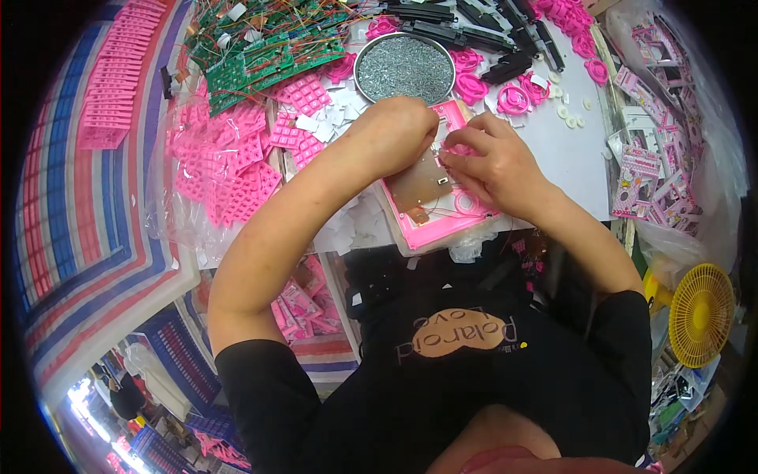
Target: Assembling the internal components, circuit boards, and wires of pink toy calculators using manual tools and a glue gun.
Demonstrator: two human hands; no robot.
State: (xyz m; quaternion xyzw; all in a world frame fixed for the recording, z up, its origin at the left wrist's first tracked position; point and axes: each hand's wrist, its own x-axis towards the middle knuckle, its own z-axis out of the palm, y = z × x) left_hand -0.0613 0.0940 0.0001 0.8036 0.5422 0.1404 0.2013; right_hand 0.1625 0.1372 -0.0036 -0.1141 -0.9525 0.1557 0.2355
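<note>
A pink plastic casing (430, 234) lies in front of me on the table, with a brown circuit board (416, 188) set in it. My left hand (401, 133) is curled over the board's far end. Its fingertips are bent down out of sight, so what they grip cannot be made out. From the right, my right hand (493, 163) reaches over the casing, thumb and fingers drawn together close to the left fingertips. Whatever small thing lies between them is too hidden to name.
Just beyond my hands stands a round tray of small screws (404, 69). Wired green circuit boards (272, 67) are heaped far left, above pink keypads (225, 162). Black plastic parts (474, 35) and pink rings (513, 100) lie far right. A yellow fan (701, 316) is at right.
</note>
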